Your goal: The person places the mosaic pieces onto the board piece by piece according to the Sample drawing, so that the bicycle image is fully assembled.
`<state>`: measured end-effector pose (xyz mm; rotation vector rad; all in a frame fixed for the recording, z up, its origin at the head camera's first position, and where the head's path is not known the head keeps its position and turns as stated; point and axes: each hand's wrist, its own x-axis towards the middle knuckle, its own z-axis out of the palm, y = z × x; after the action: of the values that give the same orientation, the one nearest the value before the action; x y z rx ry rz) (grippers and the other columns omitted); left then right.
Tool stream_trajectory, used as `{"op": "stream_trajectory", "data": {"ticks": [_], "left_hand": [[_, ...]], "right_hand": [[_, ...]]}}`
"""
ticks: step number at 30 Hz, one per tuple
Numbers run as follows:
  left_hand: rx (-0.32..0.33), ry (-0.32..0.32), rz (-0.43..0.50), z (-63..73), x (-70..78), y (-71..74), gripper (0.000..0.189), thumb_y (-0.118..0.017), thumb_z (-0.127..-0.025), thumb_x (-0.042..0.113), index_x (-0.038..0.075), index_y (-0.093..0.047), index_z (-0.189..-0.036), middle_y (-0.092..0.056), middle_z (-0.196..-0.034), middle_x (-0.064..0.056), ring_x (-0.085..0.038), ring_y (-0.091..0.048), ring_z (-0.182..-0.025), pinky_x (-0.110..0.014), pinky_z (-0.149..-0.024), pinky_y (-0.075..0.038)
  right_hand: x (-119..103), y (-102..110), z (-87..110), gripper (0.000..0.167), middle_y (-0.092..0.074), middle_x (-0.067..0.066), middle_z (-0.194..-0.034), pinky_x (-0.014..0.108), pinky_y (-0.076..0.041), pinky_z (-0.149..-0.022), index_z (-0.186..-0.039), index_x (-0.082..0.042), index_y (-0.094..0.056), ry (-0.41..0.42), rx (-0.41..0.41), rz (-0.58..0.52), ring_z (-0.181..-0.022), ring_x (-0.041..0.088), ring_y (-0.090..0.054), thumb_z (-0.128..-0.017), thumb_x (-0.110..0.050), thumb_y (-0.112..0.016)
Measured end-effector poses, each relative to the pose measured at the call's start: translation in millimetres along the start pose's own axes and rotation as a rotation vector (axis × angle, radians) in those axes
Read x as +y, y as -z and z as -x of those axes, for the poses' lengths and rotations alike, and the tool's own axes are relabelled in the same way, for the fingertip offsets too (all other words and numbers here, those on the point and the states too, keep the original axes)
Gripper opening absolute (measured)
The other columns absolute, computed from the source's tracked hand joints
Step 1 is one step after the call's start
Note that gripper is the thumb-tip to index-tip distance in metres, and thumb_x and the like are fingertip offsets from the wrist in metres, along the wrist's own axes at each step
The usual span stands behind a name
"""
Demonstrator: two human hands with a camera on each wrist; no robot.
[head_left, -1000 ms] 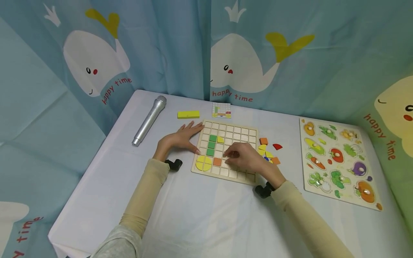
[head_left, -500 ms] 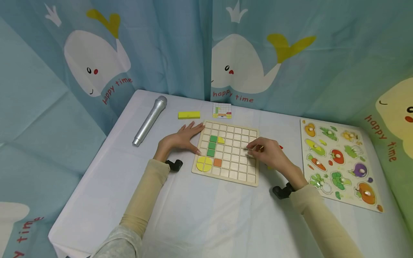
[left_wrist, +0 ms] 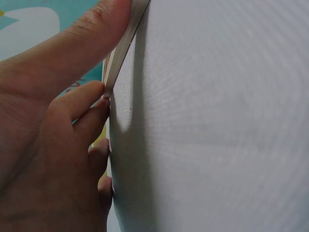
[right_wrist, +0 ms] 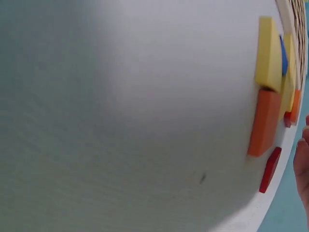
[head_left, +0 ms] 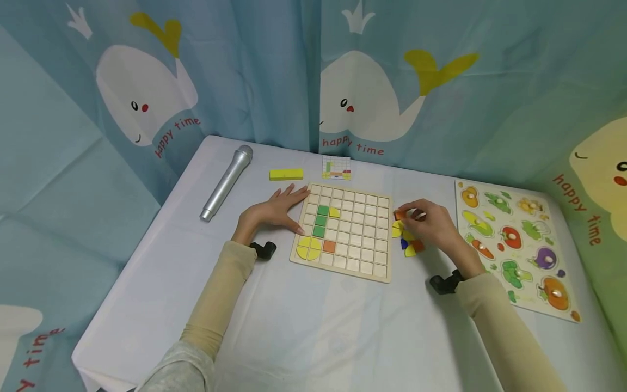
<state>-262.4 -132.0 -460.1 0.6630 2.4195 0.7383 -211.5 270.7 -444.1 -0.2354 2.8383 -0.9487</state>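
A wooden grid board (head_left: 360,218) lies mid-table, with green square tiles (head_left: 320,220), an orange square tile (head_left: 329,246), a yellow quarter-circle tile (head_left: 334,212) and a yellow circle made of quarter pieces (head_left: 308,248). My left hand (head_left: 276,209) rests on the board's left side, fingers spread; in the left wrist view its fingertips are along the board's edge (left_wrist: 126,46). Right of the board, my right hand (head_left: 431,220) has thumb and index finger at another orange square tile (head_left: 399,215). Whether they pinch it I cannot tell.
Loose yellow tiles (head_left: 397,231), a blue tile (head_left: 404,244) and a red tile (right_wrist: 270,170) lie beside the board. A pattern card (head_left: 336,167), yellow box (head_left: 286,174) and silver microphone (head_left: 226,184) are behind and left. A vegetable puzzle (head_left: 514,245) lies at right.
My right hand has moved rightward from over the board to the loose tiles beside it. The left hand stays on the board's left edge.
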Motion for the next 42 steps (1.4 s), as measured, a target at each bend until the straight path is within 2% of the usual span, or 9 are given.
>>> {"op": "stream_trajectory", "data": {"ticks": [6,11,18,29,34,42], "left_hand": [[-0.003,0.0,0.001,0.5,0.5,1.4,0.115,-0.088,-0.08,0.038,0.018,-0.014,-0.167,-0.007,-0.175,0.002,-0.023,0.01,-0.161,-0.045,-0.13,0.01],[-0.004,0.008,0.015,1.7,2.9,2.1,0.116,-0.089,-0.08,0.037,0.018,-0.015,-0.167,-0.007,-0.175,0.002,-0.023,0.01,-0.161,-0.045,-0.13,0.011],[-0.007,0.012,0.019,1.0,2.6,1.0,0.116,-0.089,-0.079,0.037,0.019,-0.015,-0.167,-0.007,-0.175,0.003,-0.023,0.011,-0.161,-0.045,-0.13,0.011],[-0.006,0.008,0.014,-0.9,0.8,0.3,0.117,-0.089,-0.079,0.038,0.019,-0.015,-0.167,-0.007,-0.175,0.003,-0.023,0.011,-0.161,-0.044,-0.13,0.011],[-0.005,0.012,0.015,-1.0,0.9,0.0,0.116,-0.089,-0.079,0.038,0.019,-0.015,-0.167,-0.007,-0.175,0.003,-0.023,0.011,-0.161,-0.044,-0.13,0.011],[-0.001,0.018,0.006,-1.5,-1.0,-0.9,0.116,-0.088,-0.08,0.039,0.02,-0.014,-0.167,-0.006,-0.175,0.005,-0.022,0.011,-0.161,-0.044,-0.13,0.011]], "right_hand": [[5.5,-1.7,-6.0,0.036,-0.061,0.026,-0.132,0.058,-0.055,-0.095,-0.13,0.001,-0.066,0.01,-0.019,0.009,-0.11,0.043,-0.062,-0.095,-0.006,-0.067],[9.5,-3.0,-8.2,0.034,-0.063,0.025,-0.127,0.058,-0.057,-0.091,-0.128,0.004,-0.068,0.044,-0.006,0.039,-0.106,0.042,-0.065,-0.095,-0.002,-0.067],[12.6,-3.9,-8.1,0.03,-0.065,0.024,-0.117,0.056,-0.057,-0.089,-0.123,0.006,-0.071,0.042,0.013,0.062,-0.101,0.04,-0.065,-0.094,-0.005,-0.07],[14.2,-3.5,-8.6,0.03,-0.065,0.027,-0.111,0.055,-0.055,-0.087,-0.121,0.011,-0.069,0.056,0.022,0.131,-0.097,0.039,-0.062,-0.096,-0.005,-0.069],[15.0,-2.9,-5.1,0.028,-0.065,0.03,-0.112,0.056,-0.056,-0.088,-0.121,0.013,-0.068,0.062,0.035,0.153,-0.098,0.041,-0.061,-0.097,-0.003,-0.067],[7.5,-0.2,3.6,0.029,-0.067,0.032,-0.118,0.057,-0.057,-0.088,-0.124,0.011,-0.066,0.068,0.066,0.118,-0.101,0.042,-0.064,-0.098,-0.002,-0.064]]}}
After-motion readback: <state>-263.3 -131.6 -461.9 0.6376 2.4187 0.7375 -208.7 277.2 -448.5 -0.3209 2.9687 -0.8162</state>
